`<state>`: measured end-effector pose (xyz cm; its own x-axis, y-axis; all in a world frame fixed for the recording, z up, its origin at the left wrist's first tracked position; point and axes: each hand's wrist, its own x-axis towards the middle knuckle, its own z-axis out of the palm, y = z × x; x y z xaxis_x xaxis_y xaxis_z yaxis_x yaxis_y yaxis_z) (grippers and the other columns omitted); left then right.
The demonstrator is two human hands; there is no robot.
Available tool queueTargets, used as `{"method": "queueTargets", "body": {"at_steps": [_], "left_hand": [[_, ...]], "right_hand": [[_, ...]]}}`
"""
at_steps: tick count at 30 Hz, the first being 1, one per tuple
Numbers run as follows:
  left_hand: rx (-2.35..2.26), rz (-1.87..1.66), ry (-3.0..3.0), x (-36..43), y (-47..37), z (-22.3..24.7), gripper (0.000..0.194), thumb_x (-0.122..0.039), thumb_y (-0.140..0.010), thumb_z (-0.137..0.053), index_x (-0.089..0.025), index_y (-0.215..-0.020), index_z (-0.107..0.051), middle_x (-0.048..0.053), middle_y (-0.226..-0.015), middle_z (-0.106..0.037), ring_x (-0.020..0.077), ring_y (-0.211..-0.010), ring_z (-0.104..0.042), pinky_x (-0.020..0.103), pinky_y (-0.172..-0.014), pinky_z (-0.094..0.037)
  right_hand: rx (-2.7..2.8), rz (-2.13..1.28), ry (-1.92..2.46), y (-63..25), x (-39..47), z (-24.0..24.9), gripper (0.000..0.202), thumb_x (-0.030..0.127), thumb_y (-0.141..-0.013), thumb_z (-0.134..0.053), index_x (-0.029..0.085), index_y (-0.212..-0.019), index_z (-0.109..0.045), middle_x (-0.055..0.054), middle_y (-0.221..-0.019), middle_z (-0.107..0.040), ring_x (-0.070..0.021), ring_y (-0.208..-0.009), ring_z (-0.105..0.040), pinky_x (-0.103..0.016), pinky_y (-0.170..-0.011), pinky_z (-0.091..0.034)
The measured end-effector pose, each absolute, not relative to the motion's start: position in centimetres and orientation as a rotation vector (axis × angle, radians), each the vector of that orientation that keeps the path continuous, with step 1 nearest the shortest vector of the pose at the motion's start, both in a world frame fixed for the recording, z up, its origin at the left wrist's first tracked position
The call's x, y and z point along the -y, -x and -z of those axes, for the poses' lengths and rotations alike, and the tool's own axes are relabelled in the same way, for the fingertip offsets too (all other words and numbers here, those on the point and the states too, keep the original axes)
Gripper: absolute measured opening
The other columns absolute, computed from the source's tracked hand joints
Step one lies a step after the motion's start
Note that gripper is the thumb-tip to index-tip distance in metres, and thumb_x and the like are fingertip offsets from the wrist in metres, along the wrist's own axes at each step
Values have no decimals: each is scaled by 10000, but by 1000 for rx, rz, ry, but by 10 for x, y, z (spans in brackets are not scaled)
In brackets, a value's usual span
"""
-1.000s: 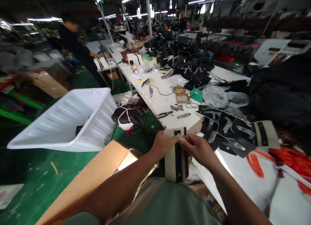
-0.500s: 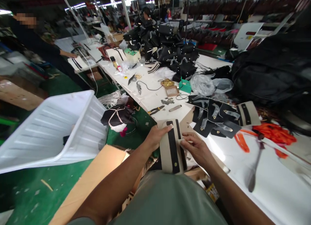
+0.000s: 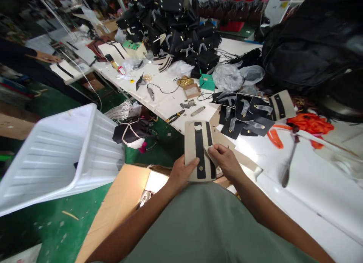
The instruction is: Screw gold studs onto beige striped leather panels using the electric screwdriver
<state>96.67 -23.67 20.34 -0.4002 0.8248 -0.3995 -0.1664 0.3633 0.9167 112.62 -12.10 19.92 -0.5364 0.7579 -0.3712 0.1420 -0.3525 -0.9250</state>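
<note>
A beige panel with two black stripes is held upright in front of my green shirt. A round metal snap shows low on its wider stripe, and a small pale patch lies at the stripe's top. My left hand grips the panel's lower left edge, thumb over the front. At the right edge, my right hand pinches a small beige flap or piece near the narrower stripe; its exact shape is partly hidden by the fingers.
Yellow-handled pliers and a grey tool lie on the white table. Black pieces with clear straps are at the right. A white bin stands left. Another person's hand is at the far left.
My left hand has moved down from the panel's upper edge to its lower left. The panel has tilted to face me more, and the view has shifted downward and to the right.
</note>
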Motion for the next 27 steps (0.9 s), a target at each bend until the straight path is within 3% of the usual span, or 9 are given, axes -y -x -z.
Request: {"method": "queueTargets", "body": {"at_steps": [4,8,10,14,19,23,27], "left_hand": [[-1410,-1214,-387,242,-978,-196,524,-491,-773,-821,-112,-1125,-737,122,-978,-792,259,-826,-748,373,-782,-601],[-1433,-1393,-314,227,-977,-199,524,-488,-771,-826,-126,-1138,-730,121,-1044,-791,264,-911,-752,369,-819,-606],[-1466,-1457,-326,220,-976,-204,520,-488,-759,-835,-123,-1116,-738,121,-1074,-788,271,-970,-744,366,-854,-603],[-1437,-1475,-400,213,-982,-213,532,-509,-800,-797,-115,-1150,-728,116,-1035,-791,256,-939,-743,363,-864,-599],[-1409,-1407,-472,209,-997,-216,537,-552,-838,-744,-118,-1154,-716,89,-921,-786,206,-737,-718,306,-680,-587],[-1410,-1379,-477,206,-1002,-215,529,-550,-836,-747,-107,-1125,-723,88,-890,-782,204,-758,-718,300,-713,-584],[-1415,-1366,-465,206,-1004,-215,544,-552,-818,-762,-114,-1139,-728,91,-894,-788,238,-849,-736,308,-739,-587]], "right_hand": [[1504,-1893,1197,-1124,123,-200,441,653,-852,-644,214,-890,-618,-25,-793,-662,-196,-701,-594,-307,-634,-492],[1668,-1383,1170,-1136,119,-204,380,561,-878,-654,200,-759,-663,-74,-1109,-677,-217,-970,-610,-337,-890,-463],[1719,-1317,1194,-1143,121,-209,381,553,-880,-660,204,-728,-653,-56,-989,-683,-202,-888,-608,-328,-849,-461],[1727,-1632,1194,-1148,135,-214,404,588,-860,-678,211,-723,-630,24,-618,-572,-155,-591,-510,-287,-598,-422],[1593,-1791,1201,-1148,145,-218,408,598,-826,-707,208,-733,-635,40,-556,-530,-136,-501,-477,-272,-487,-389],[1568,-1789,1133,-1155,143,-222,385,575,-839,-704,205,-757,-641,49,-577,-510,-123,-537,-467,-259,-522,-404],[1588,-1819,1117,-1162,142,-223,384,586,-838,-695,203,-814,-683,31,-638,-580,-128,-565,-495,-259,-532,-397]]}}
